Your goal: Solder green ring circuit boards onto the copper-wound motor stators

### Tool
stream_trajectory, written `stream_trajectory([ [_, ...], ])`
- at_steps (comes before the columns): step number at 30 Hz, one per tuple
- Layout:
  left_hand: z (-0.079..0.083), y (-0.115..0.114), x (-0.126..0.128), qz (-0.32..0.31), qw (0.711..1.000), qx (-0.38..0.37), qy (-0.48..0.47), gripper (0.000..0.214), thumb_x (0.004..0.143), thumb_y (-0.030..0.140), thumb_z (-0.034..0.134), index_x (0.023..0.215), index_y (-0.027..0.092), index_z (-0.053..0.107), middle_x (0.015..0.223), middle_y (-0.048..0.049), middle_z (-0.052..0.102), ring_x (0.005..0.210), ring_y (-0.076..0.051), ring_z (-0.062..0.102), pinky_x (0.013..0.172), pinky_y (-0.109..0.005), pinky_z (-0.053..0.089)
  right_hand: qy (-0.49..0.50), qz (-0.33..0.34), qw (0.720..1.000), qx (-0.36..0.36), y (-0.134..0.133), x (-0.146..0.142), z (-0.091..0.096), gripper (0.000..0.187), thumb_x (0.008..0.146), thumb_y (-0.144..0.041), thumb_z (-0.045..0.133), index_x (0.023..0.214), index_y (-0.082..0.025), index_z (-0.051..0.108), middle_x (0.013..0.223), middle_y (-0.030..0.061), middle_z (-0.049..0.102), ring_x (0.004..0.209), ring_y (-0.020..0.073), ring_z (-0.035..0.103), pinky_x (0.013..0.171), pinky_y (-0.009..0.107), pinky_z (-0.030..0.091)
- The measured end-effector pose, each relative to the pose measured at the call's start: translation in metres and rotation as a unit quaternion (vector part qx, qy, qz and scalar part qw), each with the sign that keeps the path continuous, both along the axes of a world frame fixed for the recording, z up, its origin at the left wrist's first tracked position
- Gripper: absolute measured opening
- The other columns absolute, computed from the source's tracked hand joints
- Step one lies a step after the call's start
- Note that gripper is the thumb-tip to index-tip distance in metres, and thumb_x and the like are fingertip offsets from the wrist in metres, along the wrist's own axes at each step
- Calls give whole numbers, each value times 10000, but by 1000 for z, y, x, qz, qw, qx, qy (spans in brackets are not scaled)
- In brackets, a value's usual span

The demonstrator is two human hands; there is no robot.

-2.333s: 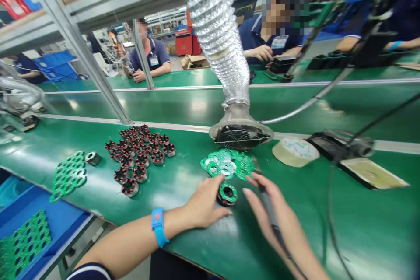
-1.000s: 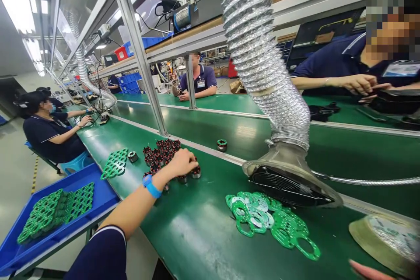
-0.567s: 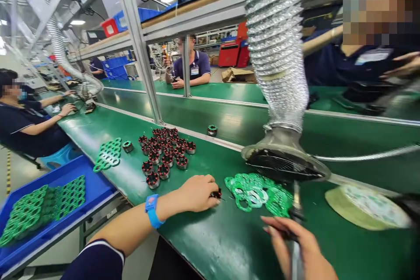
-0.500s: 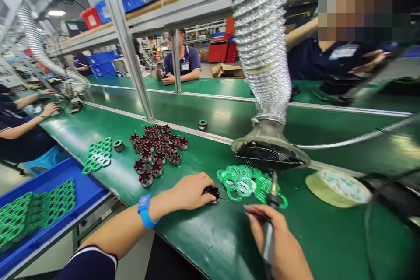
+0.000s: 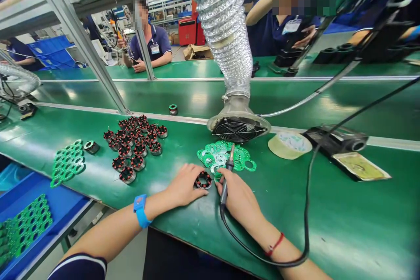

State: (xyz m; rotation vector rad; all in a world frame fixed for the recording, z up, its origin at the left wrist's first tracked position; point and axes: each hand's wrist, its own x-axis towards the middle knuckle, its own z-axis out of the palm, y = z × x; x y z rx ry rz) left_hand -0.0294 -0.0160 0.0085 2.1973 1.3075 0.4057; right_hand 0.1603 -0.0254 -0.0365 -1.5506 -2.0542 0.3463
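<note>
Tabletop [image 5: 278, 210]: glossy green (pale specks here).
Copper-wound cores [image 5: 140, 150]: bunched left of the left fingers [image 5: 190, 173].
Ring sheet [image 5: 68, 162]: well left of those fingers.
Green rings [image 5: 241, 155]: heaped just beyond the right fingers [image 5: 234, 178].
Cream roll [image 5: 285, 151]: right of those fingers.

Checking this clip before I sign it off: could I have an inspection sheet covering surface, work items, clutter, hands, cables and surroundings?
Surface: green bench, glossy.
Work items: coil core, soldering iron, green ring boards piled beyond the hands, clustered cores to the left.
Clutter: beige roll right of the boards.
Hands: left hand around the core; right hand gripping the iron.
Cables: black cord from the iron, crossing the right forearm.
Surroundings: silver duct; co-workers opposite.
</note>
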Motion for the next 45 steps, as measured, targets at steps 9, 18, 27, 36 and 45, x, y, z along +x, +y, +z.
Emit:
stream_trajectory([
  [9,33,23,7,-140,988,46,54,424,739,151,608,1152,173,515,1092,-99,571,1042,-275,517,933,-415,414,62,-21,998,11,-25,38,24,339,928,-356,396,1217,-251,539,757,12,709,674,190,678,629,309,528],
  [18,10,24,-2,-125,991,-29,-45,428,794,210,615,1200,214,477,1153,-73,553,1057,-221,530,938,-350,434,229,-93,968,28,-51,53,16,232,849,-417,530,893,-223,649,783,49,723,668,188,691,639,302,565],
  [27,5,23,3,-116,991,-16,-58,408,809,236,623,1186,196,471,1204,-97,542,1121,-239,514,991,-382,415,275,-96,956,-35,-49,53,8,246,841,-421,523,842,-217,661,718,40,697,606,173,662,597,290,545],
  [36,4,24,1,-103,992,0,-72,400,824,252,608,1191,192,458,1163,-103,539,1091,-243,520,956,-397,439,301,-109,946,-51,-51,54,3,243,851,-420,545,883,-208,658,672,33,689,550,161,656,525,259,532],
  [45,3,23,3,-121,991,11,-57,391,827,203,598,1190,188,453,1168,-103,529,1095,-239,504,957,-399,436,305,-116,943,-61,-52,55,1,276,859,-451,540,913,-205,654,658,32,687,564,167,668,529,261,537],
])
